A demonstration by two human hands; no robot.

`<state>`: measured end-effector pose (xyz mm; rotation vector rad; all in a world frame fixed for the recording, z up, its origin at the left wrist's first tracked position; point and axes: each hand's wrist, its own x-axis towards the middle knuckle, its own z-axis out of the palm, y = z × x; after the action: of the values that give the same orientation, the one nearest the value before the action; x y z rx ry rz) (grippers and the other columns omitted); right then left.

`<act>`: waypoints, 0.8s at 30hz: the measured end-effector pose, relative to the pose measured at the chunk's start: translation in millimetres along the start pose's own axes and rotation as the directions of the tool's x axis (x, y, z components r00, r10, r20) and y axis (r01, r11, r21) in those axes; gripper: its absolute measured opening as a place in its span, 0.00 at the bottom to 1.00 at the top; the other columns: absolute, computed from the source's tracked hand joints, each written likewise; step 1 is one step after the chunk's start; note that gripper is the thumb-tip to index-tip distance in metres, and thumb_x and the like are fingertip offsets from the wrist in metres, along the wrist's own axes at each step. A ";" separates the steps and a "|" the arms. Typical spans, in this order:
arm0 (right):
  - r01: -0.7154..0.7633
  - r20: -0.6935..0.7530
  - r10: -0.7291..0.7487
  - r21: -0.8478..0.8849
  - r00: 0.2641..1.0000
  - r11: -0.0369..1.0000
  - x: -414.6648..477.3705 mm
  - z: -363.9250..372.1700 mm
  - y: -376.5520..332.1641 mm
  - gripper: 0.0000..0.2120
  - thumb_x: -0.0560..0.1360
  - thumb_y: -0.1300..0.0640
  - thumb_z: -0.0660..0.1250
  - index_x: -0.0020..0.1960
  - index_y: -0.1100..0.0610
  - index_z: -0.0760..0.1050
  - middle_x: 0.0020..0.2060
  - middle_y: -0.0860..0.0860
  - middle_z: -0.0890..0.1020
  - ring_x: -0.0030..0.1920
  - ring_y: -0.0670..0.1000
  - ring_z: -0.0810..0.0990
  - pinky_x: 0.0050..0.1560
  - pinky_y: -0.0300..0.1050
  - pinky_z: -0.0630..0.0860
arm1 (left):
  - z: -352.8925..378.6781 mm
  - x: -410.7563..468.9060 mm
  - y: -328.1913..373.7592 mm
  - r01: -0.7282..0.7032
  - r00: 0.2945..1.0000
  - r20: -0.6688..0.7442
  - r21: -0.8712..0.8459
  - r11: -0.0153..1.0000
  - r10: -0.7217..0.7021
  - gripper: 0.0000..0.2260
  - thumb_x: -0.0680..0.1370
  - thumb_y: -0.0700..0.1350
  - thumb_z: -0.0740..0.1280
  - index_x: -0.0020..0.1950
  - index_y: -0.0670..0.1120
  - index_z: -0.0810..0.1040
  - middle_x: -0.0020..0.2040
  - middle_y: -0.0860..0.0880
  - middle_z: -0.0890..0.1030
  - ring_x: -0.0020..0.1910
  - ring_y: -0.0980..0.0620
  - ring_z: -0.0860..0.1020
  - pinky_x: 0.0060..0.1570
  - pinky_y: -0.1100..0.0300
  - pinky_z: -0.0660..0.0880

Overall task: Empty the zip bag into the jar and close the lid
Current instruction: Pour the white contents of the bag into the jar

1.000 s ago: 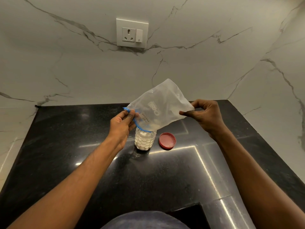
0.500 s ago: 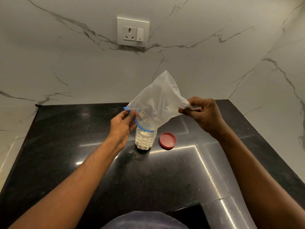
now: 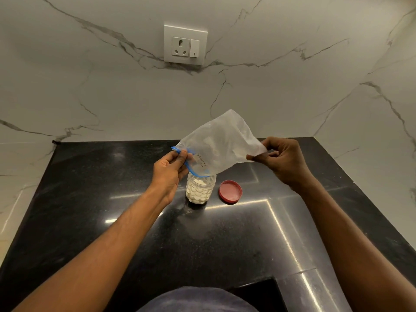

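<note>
A clear zip bag (image 3: 221,144) with a blue zip strip is held tilted, its open mouth down over a small clear jar (image 3: 200,190) on the black counter. White powder fills most of the jar. My left hand (image 3: 169,168) pinches the bag's blue zip edge just above the jar's left side. My right hand (image 3: 280,159) pinches the bag's bottom corner, raised to the right. The bag looks nearly empty, with a thin white film inside. The red lid (image 3: 230,191) lies flat on the counter, inner side up, just right of the jar.
The black stone counter (image 3: 94,199) runs into a corner of white marble walls. A wall socket with a switch (image 3: 185,45) sits high on the back wall. A dark cut-out edge (image 3: 258,293) lies near the counter's front.
My right hand has shifted slightly while holding the bag's bottom corner, and the bag has crumpled and changed shape. My left hand, the jar and the lid stay in place.
</note>
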<state>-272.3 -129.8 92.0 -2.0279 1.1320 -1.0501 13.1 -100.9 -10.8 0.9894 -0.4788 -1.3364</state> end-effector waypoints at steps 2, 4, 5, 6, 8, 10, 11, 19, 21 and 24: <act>0.006 -0.011 -0.006 -0.016 1.000 1.000 -1.4 0.1 2.1 0.08 0.71 0.55 0.79 0.46 0.59 0.84 0.39 0.44 0.86 0.40 0.45 0.85 0.43 0.37 0.82 | -0.3 0.4 0.0 0.000 1.000 0.003 0.007 1.000 0.000 0.06 0.83 0.42 0.69 0.58 0.45 0.84 0.51 0.48 0.90 0.52 0.52 0.88 0.50 0.57 0.86; -0.007 -0.049 0.007 -0.005 0.999 1.000 -0.7 -0.7 5.2 0.06 0.74 0.55 0.77 0.48 0.57 0.85 0.40 0.42 0.86 0.40 0.43 0.85 0.43 0.35 0.80 | -0.3 0.2 -0.3 -0.001 1.000 0.006 0.016 1.000 0.001 0.07 0.83 0.42 0.69 0.59 0.46 0.84 0.51 0.48 0.90 0.53 0.52 0.88 0.48 0.59 0.85; -0.018 -0.026 0.018 -0.004 0.999 1.000 -0.7 -0.7 6.4 0.05 0.76 0.56 0.76 0.50 0.56 0.85 0.41 0.42 0.87 0.41 0.42 0.85 0.44 0.35 0.80 | -0.7 0.0 -0.6 -0.003 1.000 0.002 0.016 1.000 0.003 0.07 0.83 0.42 0.69 0.58 0.46 0.84 0.51 0.49 0.90 0.52 0.52 0.88 0.47 0.60 0.85; -0.024 0.006 0.024 -0.019 1.000 1.000 -1.5 -0.3 7.8 0.05 0.77 0.58 0.75 0.52 0.56 0.85 0.43 0.43 0.87 0.43 0.43 0.86 0.46 0.35 0.80 | -1.3 -0.2 -0.9 -0.005 1.000 -0.003 0.015 1.000 0.005 0.06 0.83 0.42 0.69 0.58 0.46 0.84 0.51 0.49 0.90 0.52 0.52 0.88 0.46 0.61 0.84; -0.029 -0.012 0.028 -0.055 1.000 0.998 -3.6 0.0 10.3 0.06 0.77 0.60 0.75 0.54 0.55 0.85 0.46 0.46 0.88 0.46 0.45 0.86 0.48 0.38 0.80 | -1.1 -0.6 -0.7 -0.008 1.000 -0.012 0.015 1.000 0.008 0.06 0.82 0.42 0.69 0.58 0.46 0.85 0.51 0.48 0.90 0.53 0.52 0.88 0.47 0.60 0.85; -0.041 -0.121 0.034 -0.054 0.992 0.998 -3.2 -2.4 12.9 0.05 0.73 0.59 0.79 0.48 0.54 0.86 0.43 0.42 0.87 0.41 0.43 0.84 0.45 0.35 0.79 | -0.1 -1.2 -0.8 -0.016 1.000 -0.008 0.026 1.000 0.016 0.06 0.82 0.42 0.69 0.58 0.46 0.85 0.51 0.47 0.90 0.53 0.51 0.88 0.48 0.59 0.85; -0.037 -0.157 0.026 -0.067 0.987 0.997 -2.5 -3.4 13.6 0.06 0.71 0.59 0.81 0.45 0.54 0.85 0.40 0.40 0.86 0.38 0.42 0.82 0.42 0.33 0.78 | -0.2 -1.3 -1.0 -0.023 1.000 -0.006 0.037 0.999 0.024 0.06 0.83 0.42 0.69 0.58 0.47 0.85 0.52 0.48 0.90 0.53 0.52 0.88 0.48 0.59 0.85; -0.016 -0.094 0.004 -0.128 0.996 0.992 -7.7 0.0 18.4 0.05 0.75 0.64 0.77 0.49 0.57 0.86 0.43 0.50 0.87 0.45 0.50 0.86 0.49 0.50 0.85 | -2.1 -1.1 -2.0 -0.037 0.999 -0.019 0.048 0.998 0.038 0.07 0.83 0.41 0.69 0.59 0.45 0.85 0.50 0.47 0.89 0.50 0.54 0.88 0.48 0.60 0.85; -0.023 -0.167 0.005 -0.106 0.986 0.994 -6.2 -1.4 16.3 0.05 0.72 0.61 0.80 0.46 0.58 0.86 0.40 0.50 0.87 0.40 0.49 0.86 0.42 0.47 0.84 | -2.9 -0.7 -1.6 -0.037 0.999 -0.024 0.056 0.998 0.038 0.08 0.83 0.41 0.69 0.60 0.43 0.84 0.50 0.46 0.89 0.50 0.54 0.87 0.51 0.58 0.85; -0.087 -0.167 0.061 -0.157 0.984 0.984 -3.1 -3.9 16.0 0.05 0.74 0.58 0.78 0.47 0.59 0.85 0.40 0.52 0.87 0.40 0.52 0.85 0.43 0.54 0.85 | -3.8 -1.2 -1.6 -0.039 0.999 -0.023 0.065 0.997 0.041 0.09 0.83 0.41 0.69 0.62 0.42 0.84 0.52 0.46 0.89 0.51 0.53 0.87 0.51 0.58 0.85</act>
<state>-283.3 -135.0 80.4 -2.0361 1.4088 -1.1335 15.0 -98.4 -13.9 1.0434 -0.5232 -1.2785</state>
